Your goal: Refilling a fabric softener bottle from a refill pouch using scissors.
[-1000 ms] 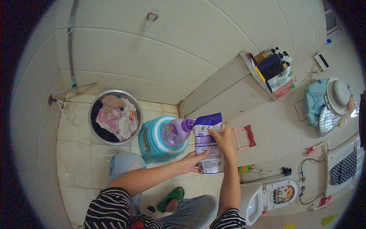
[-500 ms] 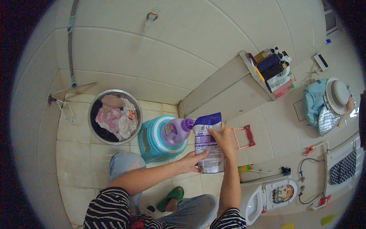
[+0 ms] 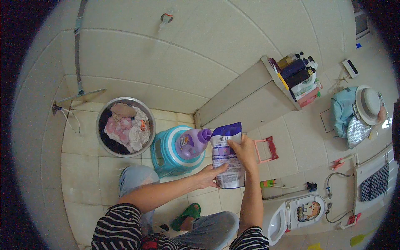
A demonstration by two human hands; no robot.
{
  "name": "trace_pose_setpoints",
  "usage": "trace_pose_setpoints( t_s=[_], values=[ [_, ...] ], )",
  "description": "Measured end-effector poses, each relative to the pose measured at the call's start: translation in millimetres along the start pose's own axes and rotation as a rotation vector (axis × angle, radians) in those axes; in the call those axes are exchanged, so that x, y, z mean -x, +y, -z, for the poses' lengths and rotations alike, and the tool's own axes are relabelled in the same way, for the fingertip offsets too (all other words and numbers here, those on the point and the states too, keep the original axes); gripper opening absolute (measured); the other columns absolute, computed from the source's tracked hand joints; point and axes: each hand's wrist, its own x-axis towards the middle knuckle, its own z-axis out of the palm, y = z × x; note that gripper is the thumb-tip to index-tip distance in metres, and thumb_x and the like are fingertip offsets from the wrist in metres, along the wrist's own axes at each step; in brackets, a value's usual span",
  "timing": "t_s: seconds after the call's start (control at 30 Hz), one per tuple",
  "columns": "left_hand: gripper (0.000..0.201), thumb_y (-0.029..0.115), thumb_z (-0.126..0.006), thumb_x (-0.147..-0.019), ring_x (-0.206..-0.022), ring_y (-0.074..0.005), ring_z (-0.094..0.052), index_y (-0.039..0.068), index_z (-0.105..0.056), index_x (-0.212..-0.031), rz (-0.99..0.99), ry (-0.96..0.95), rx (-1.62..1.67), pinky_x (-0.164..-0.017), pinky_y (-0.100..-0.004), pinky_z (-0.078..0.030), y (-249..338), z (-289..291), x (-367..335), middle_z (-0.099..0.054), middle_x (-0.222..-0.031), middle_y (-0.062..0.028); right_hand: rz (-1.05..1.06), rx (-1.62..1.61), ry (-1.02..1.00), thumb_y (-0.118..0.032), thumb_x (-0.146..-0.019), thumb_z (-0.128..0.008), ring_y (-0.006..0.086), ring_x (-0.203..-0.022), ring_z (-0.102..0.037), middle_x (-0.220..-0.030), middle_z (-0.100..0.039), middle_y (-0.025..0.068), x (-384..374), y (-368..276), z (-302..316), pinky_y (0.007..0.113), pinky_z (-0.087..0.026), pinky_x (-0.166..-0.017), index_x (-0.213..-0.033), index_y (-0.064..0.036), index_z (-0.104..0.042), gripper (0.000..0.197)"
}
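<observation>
Both hands are occupied with a single pouch, white and silver with a dark blue top, located just right of the frame's centre. The left hand grips its lower left edge, thumb laid across the front. The right hand grips its upper right edge, thumb pressed on the printed face. The fingers behind the pouch are hidden.

A purple bottle is on a turquoise stool at the centre. Its neck points right and meets the pouch's upper left edge in this view; whether pouch and neck actually touch cannot be told.

Left of the stool, on the tiled floor, is a round metal basin holding pink, white and dark clothes. A squeegee stands against the wall at upper left. A tap is fitted at top centre.

At upper right, a shelf carries assorted bottles. Further right are a pale hat and a blue bag. A toilet with its lid raised is at lower right. At bottom centre, the person's foot wears a green slipper.
</observation>
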Motion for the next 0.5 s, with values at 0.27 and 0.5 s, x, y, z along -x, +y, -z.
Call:
trace_pose_setpoints(
  t_s=[0.27,0.5],
  values=[
    [0.054,0.046,-0.053,-0.084,-0.113,-0.0256,-0.044,0.017,-0.038,-0.126,-0.015,-0.005,0.003,-0.082,-0.0559,-0.041,3,-2,4,-0.046,-0.123,-0.0050,-0.007,-0.008,0.006,-0.014,-0.071,-0.064,0.0287,-0.065,-0.062,-0.071,-0.063,0.0176,0,-4,-1,0.037,-0.047,-0.060,-0.083,0.0017,-0.060,0.020],
    [0.054,0.046,-0.052,-0.084,-0.114,-0.0252,-0.043,0.017,-0.037,-0.127,-0.017,-0.019,-0.013,-0.082,-0.0567,-0.041,3,-2,2,-0.045,-0.124,-0.0046,-0.024,0.104,0.012,-0.013,-0.071,-0.065,0.0157,-0.060,-0.058,-0.068,-0.062,0.0120,-1,-5,1,0.031,-0.045,-0.054,-0.081,0.0038,-0.060,0.020]
  ],
)
